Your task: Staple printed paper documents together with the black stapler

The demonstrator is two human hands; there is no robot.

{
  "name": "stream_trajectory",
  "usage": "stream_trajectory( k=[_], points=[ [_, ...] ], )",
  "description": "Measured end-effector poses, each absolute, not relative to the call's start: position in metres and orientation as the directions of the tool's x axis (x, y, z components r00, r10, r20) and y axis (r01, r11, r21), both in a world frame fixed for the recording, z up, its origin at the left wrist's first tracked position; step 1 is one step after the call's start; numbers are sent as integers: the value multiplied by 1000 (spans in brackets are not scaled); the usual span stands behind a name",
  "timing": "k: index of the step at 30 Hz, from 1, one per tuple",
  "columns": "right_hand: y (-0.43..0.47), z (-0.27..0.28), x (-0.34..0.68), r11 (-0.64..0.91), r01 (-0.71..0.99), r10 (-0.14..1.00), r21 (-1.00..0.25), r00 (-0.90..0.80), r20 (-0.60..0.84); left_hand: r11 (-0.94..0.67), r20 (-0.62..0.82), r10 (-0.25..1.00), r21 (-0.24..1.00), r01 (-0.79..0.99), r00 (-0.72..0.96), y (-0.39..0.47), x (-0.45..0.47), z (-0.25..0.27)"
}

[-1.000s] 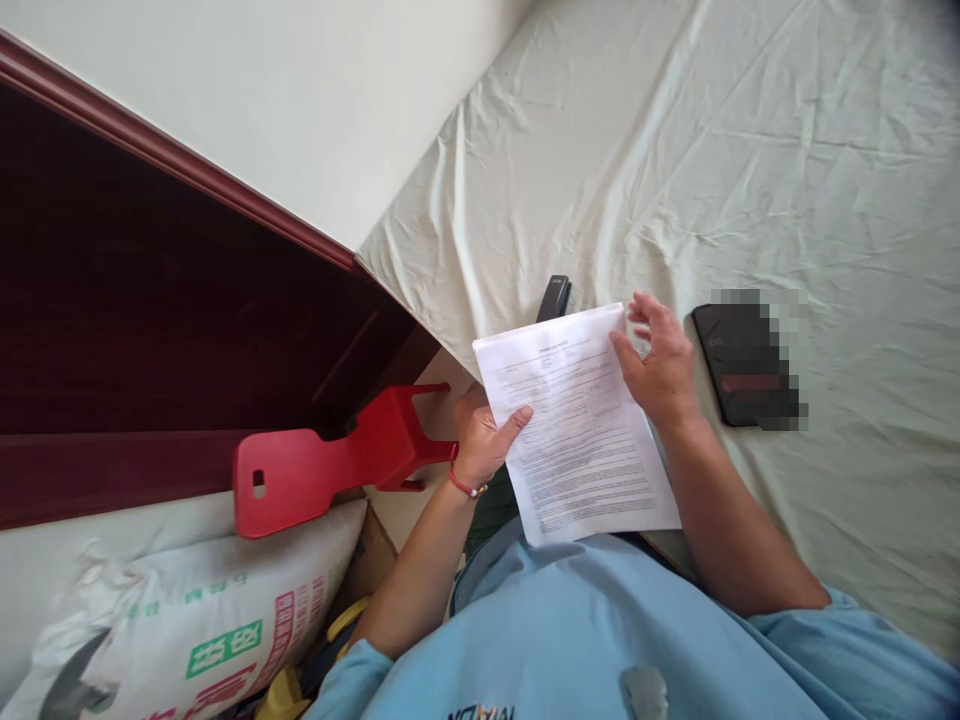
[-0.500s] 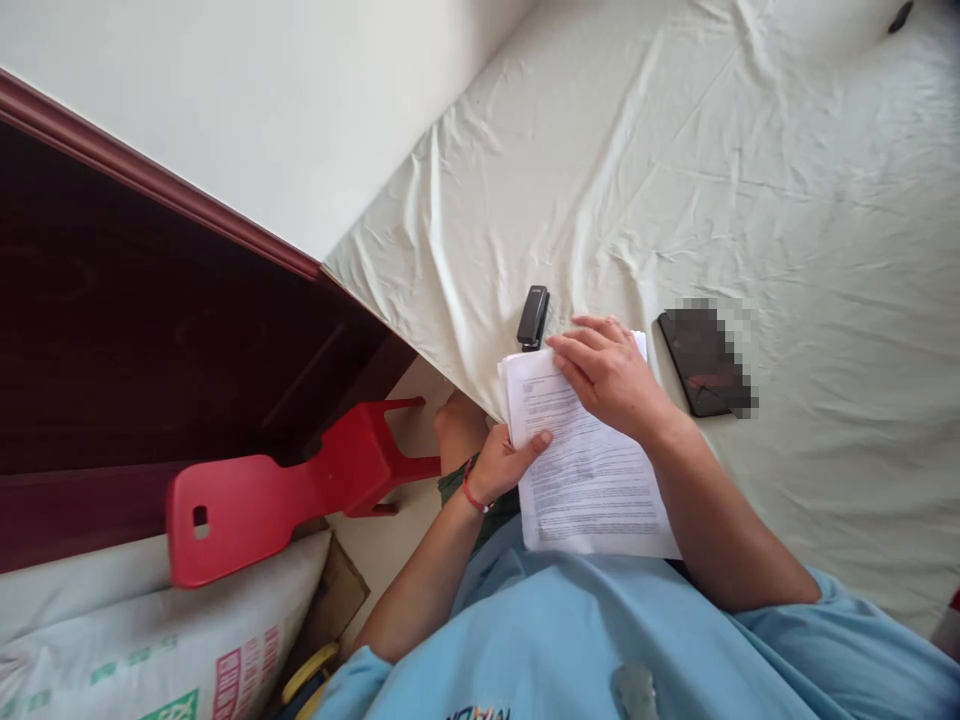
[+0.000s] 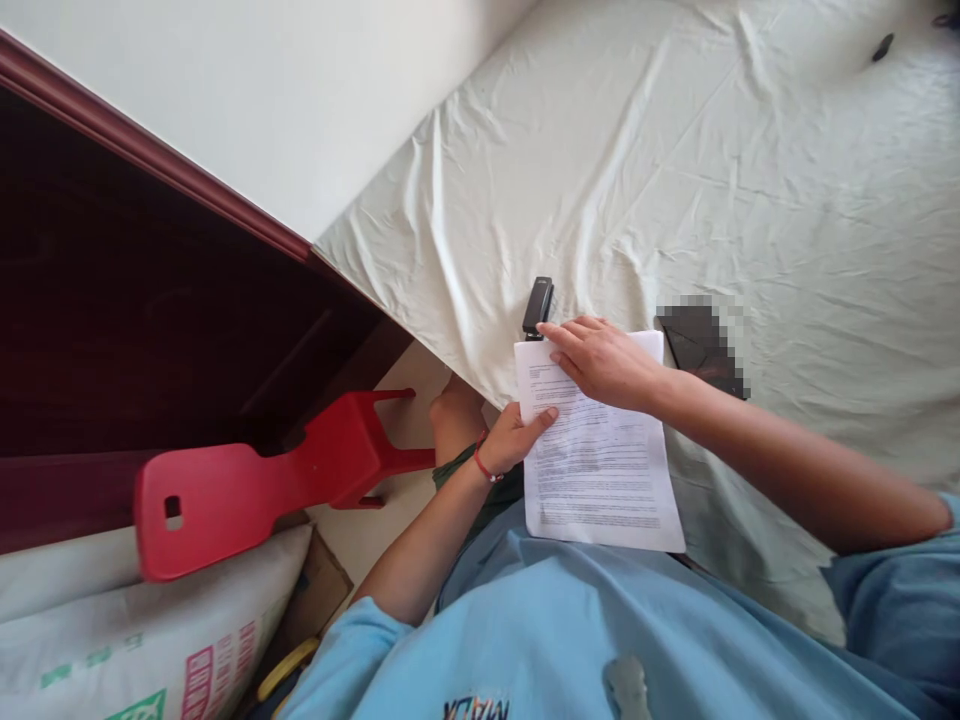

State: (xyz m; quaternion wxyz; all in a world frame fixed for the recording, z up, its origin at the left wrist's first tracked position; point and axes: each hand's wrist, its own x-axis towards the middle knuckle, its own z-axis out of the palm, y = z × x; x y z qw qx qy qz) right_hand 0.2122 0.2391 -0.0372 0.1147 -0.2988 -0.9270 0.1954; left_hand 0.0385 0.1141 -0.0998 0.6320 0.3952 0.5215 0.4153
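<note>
A stack of printed paper sheets (image 3: 592,480) lies at the edge of the cloth-covered surface, close against my body. My left hand (image 3: 517,438) grips its left edge, thumb on top and fingers hidden underneath. Across the upper part of the top sheet rests my right hand (image 3: 604,362), palm down with fingers stretched toward the top left corner. Just beyond that corner is a black stapler (image 3: 538,306); its near end meets the stack's top edge. My right index fingertip is right beside the stapler; whether they touch I cannot tell.
A black, partly pixelated flat device (image 3: 694,345) lies right of the sheets on the wrinkled pale cloth (image 3: 810,220). A small dark object (image 3: 883,47) is at the far right. On the left are a red plastic chair (image 3: 217,500), a printed white sack (image 3: 90,620) and dark wooden furniture (image 3: 135,320).
The stack's edges now look evener, and its top left corner meets the stapler. My right forearm has swung outward to the right, while the hand stays on the sheets. My left hand keeps its grip.
</note>
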Motion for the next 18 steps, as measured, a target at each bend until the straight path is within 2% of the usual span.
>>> stream_trajectory(
  k=[5, 13, 18],
  points=[
    [251, -35, 209, 773, 488, 534, -406, -845, 1, 375, -365, 926, 918, -127, 94, 114, 40, -109],
    [256, -40, 191, 646, 563, 629, -516, -775, -58, 398, -409, 912, 894, -204, -15, 115, 46, -117],
    [273, -56, 182, 513, 626, 671, -588, -719, -181, 525, -546, 838, 796, -301, 19, 121, 44, -112]
  ],
)
